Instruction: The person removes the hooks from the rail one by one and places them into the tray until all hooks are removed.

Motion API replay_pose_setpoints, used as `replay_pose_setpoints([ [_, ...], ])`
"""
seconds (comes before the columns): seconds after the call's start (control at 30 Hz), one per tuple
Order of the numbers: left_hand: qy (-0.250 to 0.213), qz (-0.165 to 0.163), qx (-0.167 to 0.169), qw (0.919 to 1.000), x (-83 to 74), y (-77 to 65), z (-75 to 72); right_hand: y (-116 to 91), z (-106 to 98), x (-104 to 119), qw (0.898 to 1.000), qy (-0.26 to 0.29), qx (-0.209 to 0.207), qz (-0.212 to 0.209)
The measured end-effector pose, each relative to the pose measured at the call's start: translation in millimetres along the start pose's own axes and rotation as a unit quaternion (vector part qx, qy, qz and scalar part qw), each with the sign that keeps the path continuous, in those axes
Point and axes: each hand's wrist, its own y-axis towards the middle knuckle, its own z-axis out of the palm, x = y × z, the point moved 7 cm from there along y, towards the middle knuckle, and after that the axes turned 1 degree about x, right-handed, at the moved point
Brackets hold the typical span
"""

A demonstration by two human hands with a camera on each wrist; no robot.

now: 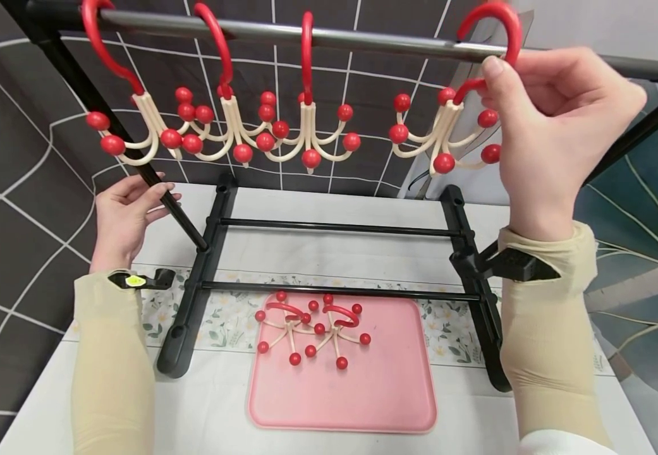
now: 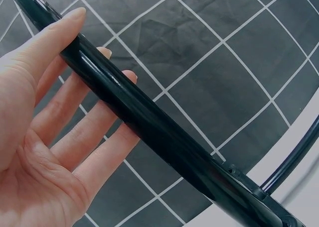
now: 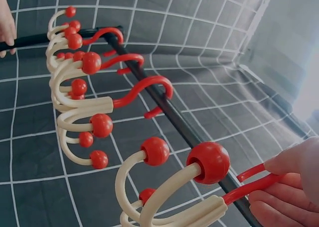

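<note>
My right hand (image 1: 562,114) pinches the red hook of a hanger (image 1: 447,120) between thumb and fingers. This hook loops over the top rail (image 1: 363,43) of a black rack; cream arms tipped with red balls spread below it, slightly tilted. In the right wrist view, the thumb and fingertips of the right hand (image 3: 294,187) lie on the hook beside the rail. My left hand (image 1: 124,215) grips the rack's slanting post (image 2: 149,113) low on the left side, its thumb in front and fingers behind, as the left wrist view shows.
Three similar hangers (image 1: 308,120) hang from the rail further left. Two more hangers (image 1: 290,327) lie on a pink tray (image 1: 374,392) in front of the rack. The rack's feet (image 1: 177,344) stand on a white table with a floral runner (image 1: 226,322). Behind is a dark gridded backdrop (image 1: 16,189).
</note>
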Motion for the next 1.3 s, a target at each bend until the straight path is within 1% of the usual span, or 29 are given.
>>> replay_pose_setpoints([
  [0.23, -0.007, 0.005, 0.003, 1.0000, 0.1, 0.2, 0.6, -9, -9, 0, 1.000, -0.019, 0.006, -0.006],
  [0.37, -0.011, 0.006, 0.004, 0.9999, 0.1, 0.5, 0.6, -16, -13, -2, 1.000, -0.025, 0.016, -0.005],
  [0.5, -0.010, 0.005, 0.004, 0.9999, 0.5, 0.0, 0.5, -25, -16, -7, 0.999, -0.033, 0.034, 0.005],
  [0.63, -0.010, 0.005, 0.002, 0.9999, 0.5, -0.4, 0.2, -35, -18, -15, 0.997, -0.042, 0.056, 0.032],
  [0.77, -0.008, 0.005, 0.002, 1.0000, 0.3, -0.4, 0.1, -45, -21, -23, 0.994, -0.049, 0.073, 0.069],
  [0.9, -0.007, 0.004, 0.002, 1.0000, 0.3, -0.2, 0.3, -58, -23, -33, 0.988, -0.046, 0.097, 0.115],
  [1.0, -0.003, 0.002, 0.001, 1.0000, 0.4, -0.4, 0.6, -68, -25, -42, 0.981, -0.053, 0.124, 0.142],
  [1.17, -0.001, 0.003, 0.002, 1.0000, -0.4, -0.8, 1.2, -86, -29, -60, 0.970, -0.067, 0.166, 0.162],
  [1.3, -0.004, 0.004, 0.004, 1.0000, -0.9, -0.9, 1.4, -101, -29, -70, 0.966, -0.053, 0.194, 0.163],
])
